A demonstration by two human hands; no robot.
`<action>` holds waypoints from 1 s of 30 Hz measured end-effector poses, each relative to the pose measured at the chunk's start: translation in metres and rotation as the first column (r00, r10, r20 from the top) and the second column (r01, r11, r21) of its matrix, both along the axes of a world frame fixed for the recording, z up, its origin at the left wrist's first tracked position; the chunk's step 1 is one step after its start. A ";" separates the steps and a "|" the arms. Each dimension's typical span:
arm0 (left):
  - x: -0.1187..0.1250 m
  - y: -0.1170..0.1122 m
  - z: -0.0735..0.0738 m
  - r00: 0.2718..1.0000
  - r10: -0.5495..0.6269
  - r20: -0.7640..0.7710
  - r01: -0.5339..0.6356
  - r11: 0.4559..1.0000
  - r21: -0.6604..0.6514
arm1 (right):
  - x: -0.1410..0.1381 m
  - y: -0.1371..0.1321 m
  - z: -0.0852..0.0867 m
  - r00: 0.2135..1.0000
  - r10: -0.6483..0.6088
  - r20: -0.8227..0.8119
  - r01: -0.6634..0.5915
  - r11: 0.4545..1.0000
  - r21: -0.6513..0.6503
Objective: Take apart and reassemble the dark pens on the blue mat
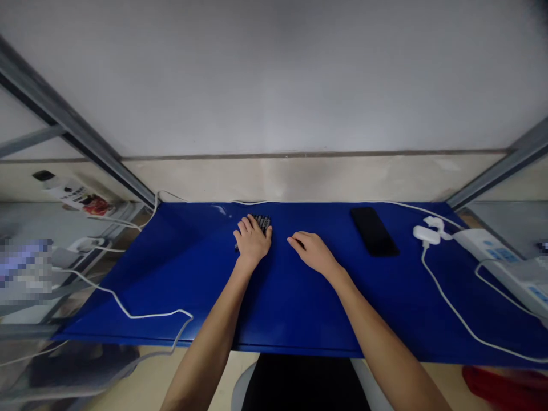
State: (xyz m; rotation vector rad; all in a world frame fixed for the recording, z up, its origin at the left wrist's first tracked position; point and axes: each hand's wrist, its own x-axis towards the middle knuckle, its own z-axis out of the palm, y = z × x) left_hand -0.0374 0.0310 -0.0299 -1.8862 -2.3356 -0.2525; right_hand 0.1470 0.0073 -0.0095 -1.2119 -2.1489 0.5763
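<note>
Where the dark pen-like sticks (262, 221) lie: on the blue table (295, 308), nearer its back edge than its front edge and a little left of its middle, side by side in a close row, mostly hidden by a hand, so their number cannot be told.
Left hand (253, 242): palm down over the sticks, fingers stretched out and slightly apart, thumb along their right side; whether it grips them or only rests on them cannot be told.
Right hand (314, 251): near the left one but apart from it, raised on its side, fingers curled towards the thumb with a small dark gap between; whether something small sits inside cannot be told.
Black smartphone (374, 231): flat, right of the right hand, near the back edge, set at a slant.
White charger (427, 234): near the back right corner, its white cord (449, 311) running towards the front right corner.
Power strip (499, 260): white with blue patches, slanting along the right edge.
White cable (148, 315): over the left edge, across the front left corner and down past the front edge.
Bottle (79, 196): dark-capped, tilted, beyond the left edge.
Wall (274, 80): pale, behind the back edge.
</note>
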 end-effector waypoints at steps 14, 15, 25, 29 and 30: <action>0.018 0.010 0.012 0.582 -0.811 0.063 0.814 0.579 -0.051 | 0.042 0.025 -0.008 0.864 -0.459 -0.208 0.474 0.880 0.023; 0.015 0.015 0.013 0.504 -0.861 0.069 0.864 0.500 -0.061 | 0.043 0.026 -0.009 0.846 -0.479 -0.232 0.493 0.870 0.000; 0.005 0.038 0.023 0.289 -0.947 0.139 0.957 0.281 -0.072 | 0.039 0.033 -0.025 0.790 -0.508 -0.343 0.501 0.858 -0.115; -0.007 0.029 0.033 0.360 -0.889 0.284 0.908 0.404 0.110 | 0.031 0.037 -0.032 0.673 -0.489 -0.554 0.433 0.869 -0.241; -0.012 0.027 0.033 0.411 -0.838 0.359 0.849 0.496 0.184 | 0.029 0.038 -0.034 0.629 -0.479 -0.613 0.398 0.875 -0.275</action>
